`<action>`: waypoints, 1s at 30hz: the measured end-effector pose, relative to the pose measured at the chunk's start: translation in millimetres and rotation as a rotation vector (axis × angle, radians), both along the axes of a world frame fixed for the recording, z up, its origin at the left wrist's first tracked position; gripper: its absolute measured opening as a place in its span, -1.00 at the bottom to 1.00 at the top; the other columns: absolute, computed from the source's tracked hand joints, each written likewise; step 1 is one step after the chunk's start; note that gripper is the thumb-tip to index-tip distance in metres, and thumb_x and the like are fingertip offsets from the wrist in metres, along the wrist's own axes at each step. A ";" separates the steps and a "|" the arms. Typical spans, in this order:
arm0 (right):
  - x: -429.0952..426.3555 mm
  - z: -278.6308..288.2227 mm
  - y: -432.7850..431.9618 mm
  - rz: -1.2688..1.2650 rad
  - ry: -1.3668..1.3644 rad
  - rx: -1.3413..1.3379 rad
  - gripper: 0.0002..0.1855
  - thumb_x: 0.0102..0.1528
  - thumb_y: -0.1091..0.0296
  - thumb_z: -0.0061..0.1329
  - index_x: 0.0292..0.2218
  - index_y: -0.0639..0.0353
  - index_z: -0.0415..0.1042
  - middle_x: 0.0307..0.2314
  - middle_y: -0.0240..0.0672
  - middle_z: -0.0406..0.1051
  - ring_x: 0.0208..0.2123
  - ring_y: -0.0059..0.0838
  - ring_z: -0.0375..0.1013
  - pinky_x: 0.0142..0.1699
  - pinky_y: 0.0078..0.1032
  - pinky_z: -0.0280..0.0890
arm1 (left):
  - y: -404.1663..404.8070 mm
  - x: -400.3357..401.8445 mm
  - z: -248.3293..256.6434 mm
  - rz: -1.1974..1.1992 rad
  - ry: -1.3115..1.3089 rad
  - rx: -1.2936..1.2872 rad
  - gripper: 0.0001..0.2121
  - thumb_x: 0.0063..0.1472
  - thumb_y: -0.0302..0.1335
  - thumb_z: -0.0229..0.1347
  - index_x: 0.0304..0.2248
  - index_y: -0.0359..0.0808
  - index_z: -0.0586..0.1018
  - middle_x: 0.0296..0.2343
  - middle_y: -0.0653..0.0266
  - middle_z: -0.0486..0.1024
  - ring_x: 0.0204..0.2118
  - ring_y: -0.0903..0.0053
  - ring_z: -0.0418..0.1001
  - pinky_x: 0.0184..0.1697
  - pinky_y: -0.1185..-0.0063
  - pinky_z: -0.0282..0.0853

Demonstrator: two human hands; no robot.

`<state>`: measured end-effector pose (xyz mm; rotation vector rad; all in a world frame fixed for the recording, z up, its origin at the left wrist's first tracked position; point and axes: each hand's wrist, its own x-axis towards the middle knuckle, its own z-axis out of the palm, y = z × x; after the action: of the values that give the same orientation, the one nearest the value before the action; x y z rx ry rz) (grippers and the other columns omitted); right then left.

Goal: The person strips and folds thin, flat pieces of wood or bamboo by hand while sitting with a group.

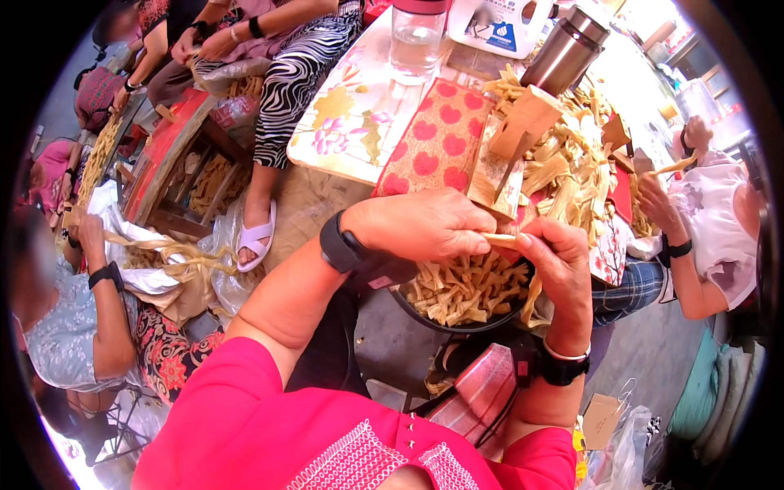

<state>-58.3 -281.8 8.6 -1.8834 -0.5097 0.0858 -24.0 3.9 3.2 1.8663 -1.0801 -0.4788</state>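
Between my hands is a short pale yellow strip point(502, 239), perhaps dried bean curd skin. My left hand point(422, 225) pinches one end, and my right hand point(558, 254) grips the other between thumb and fingers. A longer piece of strip hangs below my right hand. Under both hands a dark round basin point(422, 316) holds many short, knotted-looking pieces point(465, 291). Beyond my hands a wooden block stand point(520, 131) rests at the table edge, beside a heap of long loose strips point(572, 165).
On the flower-printed table point(334, 116) are a heart-patterned cloth point(438, 131), a clear lidded jar point(416, 49), a white jug point(496, 27) and a steel flask point(566, 52). People handle similar strips at left and right. A red-topped wooden stool point(168, 156) stands left.
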 end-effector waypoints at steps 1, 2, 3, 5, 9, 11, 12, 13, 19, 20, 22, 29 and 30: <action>0.5 2.5 -3.4 0.002 -0.018 -0.004 -0.81 0.38 0.40 0.22 -0.29 0.32 0.65 -0.58 -0.51 0.46 -0.51 -0.70 0.37 -0.39 -0.56 0.24 | -0.9 4.2 0.8 -0.054 0.042 0.018 -0.73 0.50 -0.30 0.15 -0.05 -0.34 0.70 -0.31 -0.08 0.70 -0.21 -0.01 0.71 -0.13 0.17 0.54; 3.0 4.8 -4.1 -0.023 -0.008 -0.007 -0.81 0.39 0.40 0.19 -0.28 0.32 0.64 -0.57 -0.51 0.47 -0.51 -0.70 0.38 -0.39 -0.56 0.24 | -3.9 5.9 -4.7 0.019 0.025 -0.027 -0.74 0.50 -0.31 0.14 -0.07 -0.33 0.71 -0.31 -0.07 0.69 -0.23 -0.01 0.71 -0.14 0.18 0.54; 6.3 5.9 -6.1 -0.066 0.010 -0.017 -0.81 0.40 0.40 0.17 -0.28 0.33 0.64 -0.57 -0.50 0.47 -0.50 -0.70 0.38 -0.39 -0.56 0.24 | -7.2 7.5 -6.5 0.090 0.010 -0.076 -0.75 0.49 -0.31 0.14 -0.09 -0.32 0.71 -0.32 -0.06 0.69 -0.25 0.00 0.70 -0.15 0.19 0.55; 15.9 7.6 -6.3 -0.136 0.048 -0.035 -0.81 0.41 0.41 0.14 -0.26 0.34 0.63 -0.56 -0.49 0.49 -0.49 -0.70 0.38 -0.38 -0.57 0.24 | -12.3 19.8 -5.7 0.184 -0.087 -0.067 -0.78 0.47 -0.29 0.17 -0.12 -0.26 0.72 -0.35 0.00 0.70 -0.29 0.02 0.70 -0.20 0.17 0.54; 62.6 -24.1 -12.7 -0.297 0.000 0.009 -0.80 0.41 0.38 0.15 -0.24 0.33 0.65 -0.53 -0.51 0.48 -0.47 -0.73 0.35 -0.37 -0.57 0.24 | -36.2 46.1 -7.0 0.590 -0.305 -0.084 -0.82 0.42 -0.36 0.27 -0.10 -0.23 0.75 -0.44 0.08 0.69 -0.36 0.14 0.70 -0.29 0.31 0.51; 73.3 -26.1 3.0 -0.404 -0.008 0.059 -0.80 0.41 0.38 0.16 -0.24 0.34 0.65 -0.53 -0.53 0.48 -0.47 -0.73 0.34 -0.37 -0.57 0.24 | -35.1 62.8 -15.9 0.672 -0.384 -0.145 -0.83 0.42 -0.35 0.26 -0.12 -0.24 0.76 -0.43 0.06 0.70 -0.36 0.12 0.70 -0.28 0.31 0.53; 77.6 -29.1 5.7 -0.444 -0.010 0.077 -0.81 0.41 0.38 0.16 -0.24 0.33 0.66 -0.52 -0.53 0.48 -0.47 -0.74 0.34 -0.37 -0.56 0.24 | -37.8 66.2 -17.5 0.681 -0.371 -0.169 -0.82 0.42 -0.34 0.27 -0.12 -0.25 0.76 -0.45 0.04 0.69 -0.37 0.13 0.71 -0.28 0.30 0.54; 82.1 -31.8 9.1 -0.483 -0.012 0.097 -0.81 0.41 0.38 0.17 -0.24 0.33 0.66 -0.52 -0.53 0.48 -0.47 -0.74 0.34 -0.37 -0.56 0.24 | -38.1 70.1 -20.1 0.679 -0.369 -0.170 -0.82 0.42 -0.34 0.27 -0.12 -0.25 0.76 -0.45 0.04 0.69 -0.37 0.13 0.71 -0.28 0.30 0.54; 99.7 -52.4 4.3 -0.464 -0.095 -0.085 -0.75 0.37 0.33 0.23 -0.29 0.37 0.68 -0.62 -0.42 0.46 -0.52 -0.66 0.37 -0.38 -0.50 0.28 | -34.7 74.2 -33.8 0.705 -0.258 -0.112 -0.80 0.41 -0.32 0.29 -0.13 -0.24 0.79 -0.44 0.00 0.70 -0.38 0.10 0.72 -0.30 0.29 0.55; 96.8 -52.0 3.8 -0.490 -0.243 -0.265 -0.75 0.36 0.32 0.24 -0.28 0.37 0.68 -0.63 -0.38 0.47 -0.54 -0.62 0.39 -0.38 -0.48 0.29 | -34.0 73.2 -41.1 0.729 -0.321 -0.096 -0.78 0.40 -0.28 0.30 -0.12 -0.23 0.80 -0.44 0.00 0.70 -0.37 0.10 0.72 -0.29 0.29 0.55; 88.3 -48.1 -4.4 -0.532 -0.432 -0.447 -0.76 0.35 0.33 0.24 -0.27 0.37 0.70 -0.61 -0.31 0.53 -0.54 -0.54 0.44 -0.36 -0.40 0.35 | -33.4 66.2 -33.8 0.741 -0.392 -0.089 -0.76 0.40 -0.24 0.31 -0.12 -0.22 0.80 -0.44 0.00 0.71 -0.36 0.09 0.72 -0.29 0.28 0.56; 29.6 0.3 38.4 -0.215 0.323 0.555 -0.70 0.54 0.27 0.04 -0.21 0.28 0.63 -0.57 -0.49 0.43 -0.61 -0.70 0.34 -0.51 -0.62 0.26 | -41.8 -4.7 -5.2 0.614 -0.501 -0.108 -0.56 0.49 -0.09 0.23 0.12 -0.26 0.72 -0.40 0.15 0.74 -0.39 0.19 0.74 -0.29 0.30 0.60; 23.8 -5.5 45.6 -0.128 0.459 0.674 -0.72 0.55 0.25 0.04 -0.21 0.24 0.60 -0.58 -0.51 0.39 -0.64 -0.71 0.29 -0.55 -0.63 0.24 | -49.3 -8.3 -11.7 0.606 -0.258 -0.257 -0.54 0.56 -0.10 0.16 0.17 -0.31 0.67 -0.43 0.22 0.73 -0.42 0.33 0.73 -0.33 0.37 0.58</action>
<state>-34.5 -236.2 3.1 -1.1769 -0.0756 0.2247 -32.3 -45.3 -8.5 1.9320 -0.6398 0.2451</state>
